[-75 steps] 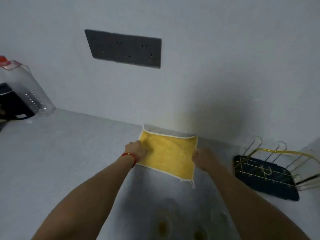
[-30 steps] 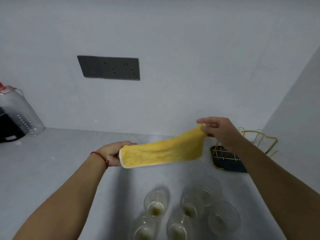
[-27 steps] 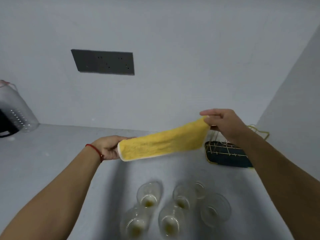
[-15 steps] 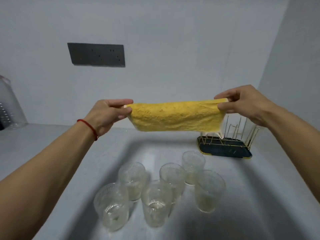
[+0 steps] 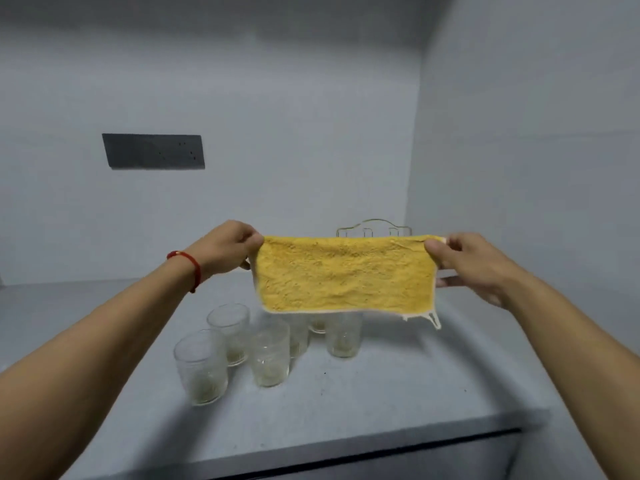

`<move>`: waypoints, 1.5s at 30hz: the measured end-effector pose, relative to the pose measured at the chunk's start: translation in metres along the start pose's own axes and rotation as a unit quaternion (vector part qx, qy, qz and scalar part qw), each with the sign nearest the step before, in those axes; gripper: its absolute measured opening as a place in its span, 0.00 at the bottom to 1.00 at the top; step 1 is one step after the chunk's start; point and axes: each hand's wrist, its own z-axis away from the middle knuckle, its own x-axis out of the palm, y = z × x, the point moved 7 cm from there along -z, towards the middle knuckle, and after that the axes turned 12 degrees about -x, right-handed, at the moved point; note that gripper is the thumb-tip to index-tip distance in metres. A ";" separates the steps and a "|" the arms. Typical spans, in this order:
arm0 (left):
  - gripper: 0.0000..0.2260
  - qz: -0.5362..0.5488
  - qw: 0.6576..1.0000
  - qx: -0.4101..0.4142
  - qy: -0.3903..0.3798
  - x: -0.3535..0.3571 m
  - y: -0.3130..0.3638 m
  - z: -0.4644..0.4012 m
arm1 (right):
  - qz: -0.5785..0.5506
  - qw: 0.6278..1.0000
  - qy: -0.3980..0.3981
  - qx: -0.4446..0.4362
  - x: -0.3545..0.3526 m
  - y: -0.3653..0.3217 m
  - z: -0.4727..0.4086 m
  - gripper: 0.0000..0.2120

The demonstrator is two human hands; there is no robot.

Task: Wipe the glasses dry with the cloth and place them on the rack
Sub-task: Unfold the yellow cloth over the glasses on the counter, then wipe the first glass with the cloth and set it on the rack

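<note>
A: Cloth (image 5: 344,273): yellow, pale trim, held up flat in the air above the surface (image 5: 363,393). Top edge level, a small loop hanging off the lower right corner.

B: Hands?

A: Left hand (image 5: 227,247) pinches the upper left corner, fingers curled over the edge. Right hand (image 5: 465,263) pinches the upper right corner, thumb on the near face, other fingers behind the cloth. A red cord (image 5: 188,268) circles the left wrist.

B: Glasses?

A: Glasses (image 5: 202,365): a cluster standing upright on the surface, below the cloth and toward the left of it. Five plainly countable; a sixth shows partly under the cloth's lower edge. Clear, with a ribbed pattern. None touched by either hand. Yellowish tint at the bases; cannot tell whether it is liquid or reflection.

B: Rack?

A: Rack (image 5: 374,228): only the top of a gold wire frame shows above the cloth, at the back of the surface near the right corner where the two walls meet. The rest is hidden behind the cloth.

B: Anything else?

A: Dark outlet panel (image 5: 154,151) on the back wall, upper left. The front edge of the surface runs across the bottom of the view.
</note>
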 end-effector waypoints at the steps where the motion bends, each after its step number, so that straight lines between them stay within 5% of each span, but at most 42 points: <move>1: 0.15 0.060 0.997 -0.010 -0.045 0.015 0.005 0.005 | 0.004 1.000 0.011 0.006 -0.007 0.006 0.013 0.11; 5: 0.18 0.228 0.965 -0.070 -0.104 0.075 0.020 0.018 | 0.057 0.991 0.122 -0.008 -0.043 0.033 0.048 0.13; 8: 0.17 0.192 0.971 -0.098 -0.100 0.128 0.034 0.031 | 0.053 0.984 0.167 0.019 -0.063 0.053 0.068 0.13; 13: 0.16 0.174 0.956 -0.117 -0.204 0.239 0.068 0.071 | 0.021 0.989 0.114 0.086 -0.043 0.072 0.098 0.12; 18: 0.22 0.271 0.900 -0.137 -0.314 0.302 0.112 0.105 | 0.049 0.996 0.031 0.061 0.006 0.078 0.107 0.14; 20: 0.26 0.288 0.887 -0.152 -0.327 0.307 0.114 0.105 | 0.036 0.998 -0.008 0.048 0.010 0.076 0.109 0.15; 23: 0.17 0.344 0.869 -0.176 -0.310 0.309 0.109 0.090 | 0.010 0.998 -0.059 0.008 0.010 0.074 0.113 0.15; 26: 0.10 0.387 0.851 -0.188 -0.303 0.308 0.111 0.078 | 0.106 0.994 -0.027 -0.001 0.009 0.090 0.116 0.33; 28: 0.08 0.397 0.844 -0.186 -0.309 0.307 0.118 0.072 | -0.006 0.999 -0.040 0.025 0.026 0.100 0.113 0.42; 32: 0.08 0.382 0.839 -0.181 -0.342 0.292 0.125 0.065 | -0.260 0.960 0.074 0.072 0.042 0.125 0.095 0.27; 34: 0.06 0.354 0.874 -0.167 -0.288 0.280 0.110 0.059 | -0.379 0.905 0.113 0.155 0.053 0.141 0.093 0.21; 36: 0.06 0.270 0.949 -0.105 -0.121 0.263 0.071 0.056 | -0.438 0.863 0.120 0.220 0.066 0.148 0.095 0.18; 39: 0.07 0.172 0.980 -0.060 0.086 0.254 0.005 0.085 | -0.451 0.851 0.148 0.227 0.071 0.152 0.096 0.14; 45: 0.45 0.163 0.972 -0.149 0.085 0.281 -0.041 0.078 | -0.511 0.813 0.196 0.199 0.071 0.167 0.097 0.14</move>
